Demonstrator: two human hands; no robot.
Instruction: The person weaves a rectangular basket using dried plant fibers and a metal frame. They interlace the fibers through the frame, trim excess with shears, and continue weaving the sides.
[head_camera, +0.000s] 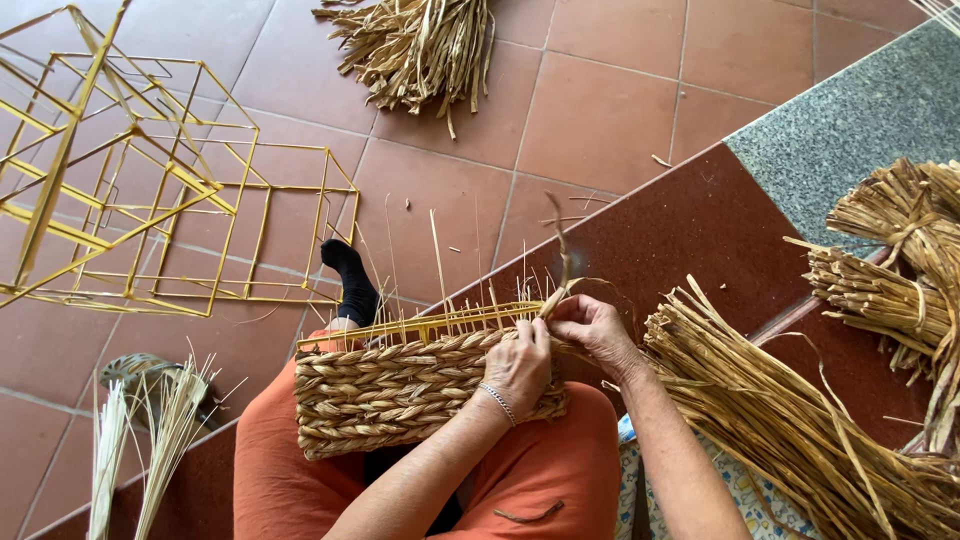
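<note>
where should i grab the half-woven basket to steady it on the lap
Probably the woven side wall of the basket, from the left end, which is bare. The braided rows there look thick and firm, while thin stakes stick up from the yellow rim and both hands crowd the right end.

fingertips (545, 322) hidden behind basket (400, 395) rim

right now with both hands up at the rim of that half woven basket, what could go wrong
1. The basket only rests on the lap, its yellow wire frame bare along the top; a hard pull might tip it off.
2. The strand pinched between the left hand and right hand looks dry and could snap.
3. Thin upright stalks stick up by the hands and could poke a finger.
</note>
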